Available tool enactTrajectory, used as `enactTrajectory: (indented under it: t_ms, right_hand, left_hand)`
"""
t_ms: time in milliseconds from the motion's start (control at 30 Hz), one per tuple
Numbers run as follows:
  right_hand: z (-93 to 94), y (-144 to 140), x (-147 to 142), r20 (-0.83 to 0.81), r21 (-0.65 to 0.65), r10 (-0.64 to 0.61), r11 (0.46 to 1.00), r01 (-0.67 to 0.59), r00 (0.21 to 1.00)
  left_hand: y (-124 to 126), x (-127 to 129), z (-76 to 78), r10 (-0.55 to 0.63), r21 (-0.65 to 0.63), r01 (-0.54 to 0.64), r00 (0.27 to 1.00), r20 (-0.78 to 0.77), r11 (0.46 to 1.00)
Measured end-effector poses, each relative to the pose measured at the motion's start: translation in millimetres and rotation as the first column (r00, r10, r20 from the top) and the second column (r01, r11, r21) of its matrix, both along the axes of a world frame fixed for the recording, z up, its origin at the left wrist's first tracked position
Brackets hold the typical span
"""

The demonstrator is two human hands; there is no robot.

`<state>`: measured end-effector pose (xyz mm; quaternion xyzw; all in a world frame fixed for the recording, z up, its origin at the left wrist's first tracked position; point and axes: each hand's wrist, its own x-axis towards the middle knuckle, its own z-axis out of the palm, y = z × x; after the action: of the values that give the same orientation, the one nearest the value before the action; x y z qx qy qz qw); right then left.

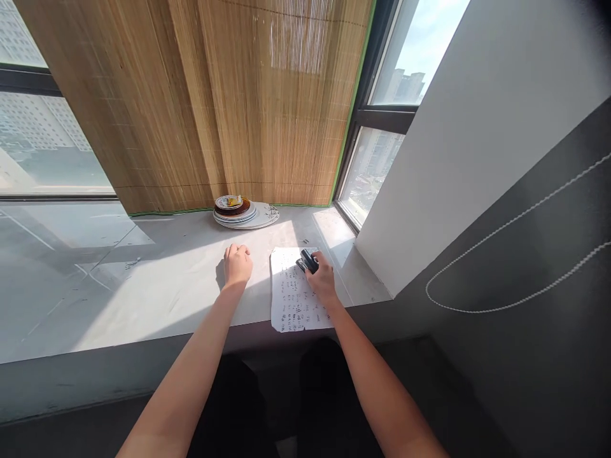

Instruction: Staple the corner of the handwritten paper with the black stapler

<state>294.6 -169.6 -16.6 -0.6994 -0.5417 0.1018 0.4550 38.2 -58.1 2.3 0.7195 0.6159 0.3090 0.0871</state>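
Observation:
A black stapler [309, 259] is gripped in my right hand [323, 278], over the upper part of a handwritten paper sheet [286, 305]. The sheet lies on the pale windowsill [181, 280], its lower edge at the sill's front. Whether the stapler's jaws touch the paper is not clear. To the left of the sheet, my left hand [237, 264] rests on the sill with its fingers curled in; I cannot see anything in it.
Behind my hands stands a stack of plates [236, 216] on an oval white platter [268, 216]. A bamboo blind [238, 108] hangs down to the sill. On the right are a white wall [458, 127] and a looped white cord [472, 311].

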Motion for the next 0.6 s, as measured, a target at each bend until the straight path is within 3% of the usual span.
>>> enactTrajectory:
  t_ms: [67, 133, 233, 300, 367, 467, 600]
  right_hand:
    - [0.7, 1.1, -0.5, -0.021, 0.01, 0.013, 1.0, -0.013, 1.0]
    - [1.4, 1.4, -0.6, -0.058, 0.019, 0.032, 0.999, -0.03, 0.998]
    - [1.5, 0.9, 0.3, -0.167, 0.058, 0.034, 0.998, -0.024, 0.985]
    - [1.3, 1.5, 4.2, -0.288, 0.112, 0.0, 0.993, 0.034, 0.958]
    - [2.7, 5.4, 13.3, -0.389, 0.163, -0.039, 0.98, 0.111, 0.92]
    - [10.6, 21.6, 35.6, -0.362, 0.231, -0.05, 0.963, 0.142, 0.931]
    - [23.8, 56.2, 58.1, -0.076, 0.214, 0.1, 0.973, -0.082, 0.992]
  left_hand:
    - [-14.4, -12.9, 1.7, 0.023, 0.017, -0.022, 0.999, -0.047, 1.0]
    - [-24.7, -43.5, 2.8, 0.034, 0.014, -0.033, 0.99, -0.135, 0.999]
    - [-27.8, -119.2, 4.2, 0.18, -0.037, -0.202, 0.931, -0.317, 0.979]
    - [-25.0, -173.6, 4.6, 0.295, -0.126, -0.366, 0.876, -0.382, 0.922]
    - [-22.9, -214.3, 4.0, 0.338, -0.212, -0.437, 0.86, -0.381, 0.874]
    - [-23.6, -235.1, 2.6, 0.308, -0.233, -0.413, 0.871, -0.383, 0.88]
    - [-27.8, -221.7, 4.8, 0.339, -0.178, -0.432, 0.856, -0.391, 0.884]
